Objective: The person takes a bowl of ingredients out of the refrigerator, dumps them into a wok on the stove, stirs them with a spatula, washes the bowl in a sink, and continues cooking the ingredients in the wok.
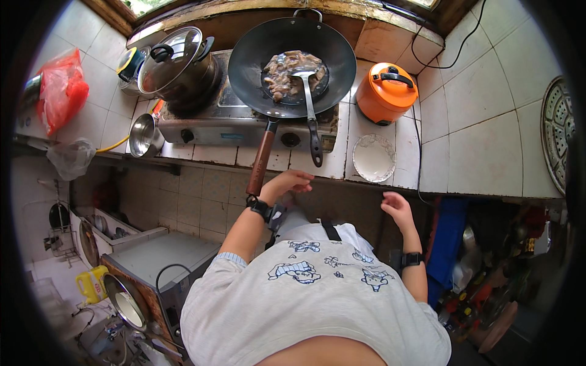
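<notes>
A black wok (247, 59) sits on the right side of a two-burner gas stove (206, 130), its wooden handle (262, 160) pointing towards me. Pieces of meat (277, 80) lie in some liquid at its bottom. A metal spatula (310, 103) rests in the wok, its dark grip over the stove's front edge. My left hand (293, 181) is beside the lower end of the wok handle, bare and loosely spread. Below the counter edge, near a white bowl (374, 158) with a patterned rim, my right hand (397, 208) holds nothing, its fingers slightly bent.
A pot with a glass lid (190, 75) occupies the left burner. Left of the stove is a steel saucepan (144, 135); an orange rice cooker (387, 96) stands right of the wok. A black cord (417, 151) hangs over the counter edge. A perforated steamer plate (558, 132) leans far right.
</notes>
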Demonstrator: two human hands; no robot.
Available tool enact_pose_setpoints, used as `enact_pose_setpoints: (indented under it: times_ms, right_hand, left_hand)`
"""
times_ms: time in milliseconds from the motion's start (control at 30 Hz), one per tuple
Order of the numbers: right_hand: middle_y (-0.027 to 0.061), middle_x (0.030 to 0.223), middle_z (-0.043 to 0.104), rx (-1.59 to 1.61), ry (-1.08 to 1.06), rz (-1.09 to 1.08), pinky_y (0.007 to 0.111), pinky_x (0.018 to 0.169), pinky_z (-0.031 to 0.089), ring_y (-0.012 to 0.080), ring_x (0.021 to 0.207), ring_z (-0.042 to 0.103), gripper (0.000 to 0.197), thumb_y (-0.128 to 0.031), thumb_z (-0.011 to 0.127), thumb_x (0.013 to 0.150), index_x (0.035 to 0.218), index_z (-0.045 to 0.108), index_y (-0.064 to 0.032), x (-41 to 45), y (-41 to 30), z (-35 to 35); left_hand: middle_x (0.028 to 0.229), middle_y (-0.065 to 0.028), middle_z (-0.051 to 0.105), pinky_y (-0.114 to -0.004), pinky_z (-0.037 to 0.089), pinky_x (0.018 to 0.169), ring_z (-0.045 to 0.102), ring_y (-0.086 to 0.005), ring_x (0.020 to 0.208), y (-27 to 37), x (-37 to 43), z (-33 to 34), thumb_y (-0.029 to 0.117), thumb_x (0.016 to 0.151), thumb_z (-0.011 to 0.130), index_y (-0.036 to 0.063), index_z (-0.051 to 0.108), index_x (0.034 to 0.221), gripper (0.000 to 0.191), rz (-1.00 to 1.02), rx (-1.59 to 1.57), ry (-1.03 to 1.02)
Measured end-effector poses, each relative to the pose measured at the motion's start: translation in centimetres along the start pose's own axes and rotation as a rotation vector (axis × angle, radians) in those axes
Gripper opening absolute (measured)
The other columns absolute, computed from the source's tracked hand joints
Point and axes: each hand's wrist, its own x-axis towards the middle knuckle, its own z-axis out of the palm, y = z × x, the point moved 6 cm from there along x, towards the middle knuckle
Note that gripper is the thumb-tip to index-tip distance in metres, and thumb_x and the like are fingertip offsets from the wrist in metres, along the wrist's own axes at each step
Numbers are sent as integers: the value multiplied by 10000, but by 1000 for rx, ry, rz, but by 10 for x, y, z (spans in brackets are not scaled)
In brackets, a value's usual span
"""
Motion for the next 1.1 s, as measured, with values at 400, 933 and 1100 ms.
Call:
enact_pose_setpoints:
  times_ms: [400,933,1100]
  right_hand:
    - [62,980,458,-928,105,-839,302,671,456,194,768,515,522,-29,630,675,1158,495,-173,77,-173,202]
    - [87,886,507,-764,245,-1101,297,666,449,239,755,538,219,-18,663,669,871,579,-37,68,-287,209]
    - [81,876,539,-638,194,-1058,272,661,449,215,744,551,176,8,648,664,827,590,-27,87,-318,179]
  left_hand:
    - [837,-54,587,-243,448,696,566,-138,774,40,-150,-94,301,855,467,16,466,1115,386,299,-500,286]
    - [778,-40,507,-265,443,606,524,-137,673,87,-140,-24,62,768,576,12,400,1109,387,156,-399,-33]
    - [703,-39,510,-249,417,515,509,-124,563,95,-145,-26,54,738,588,3,422,1066,371,156,-316,109]
